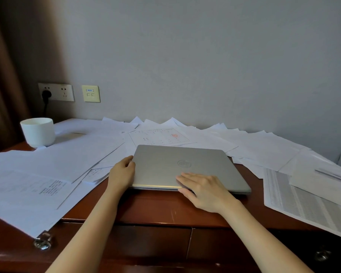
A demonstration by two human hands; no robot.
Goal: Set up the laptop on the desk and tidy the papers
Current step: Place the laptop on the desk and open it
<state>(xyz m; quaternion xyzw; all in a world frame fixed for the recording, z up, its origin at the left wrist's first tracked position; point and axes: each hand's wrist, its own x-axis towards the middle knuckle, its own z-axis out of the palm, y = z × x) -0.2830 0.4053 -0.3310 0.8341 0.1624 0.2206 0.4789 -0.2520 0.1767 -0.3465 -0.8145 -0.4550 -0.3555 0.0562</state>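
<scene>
A closed silver laptop (177,160) lies flat in the middle of the reddish-brown desk (158,205), lid down, logo facing up. My left hand (122,173) grips the laptop's left edge, fingers curled round it. My right hand (203,189) rests on the lid near its front edge, fingers straight on top and the thumb at the front rim. Loose white papers (67,154) are scattered over the desk to the left, behind and to the right of the laptop; some carry print, such as a sheet with a table (295,200) at the right.
A white cup (38,132) stands at the back left on the papers. Wall sockets (56,92) with a black plug sit behind it. A brown curtain (2,75) hangs at the left. Drawer knobs (42,242) show below the desk's front edge.
</scene>
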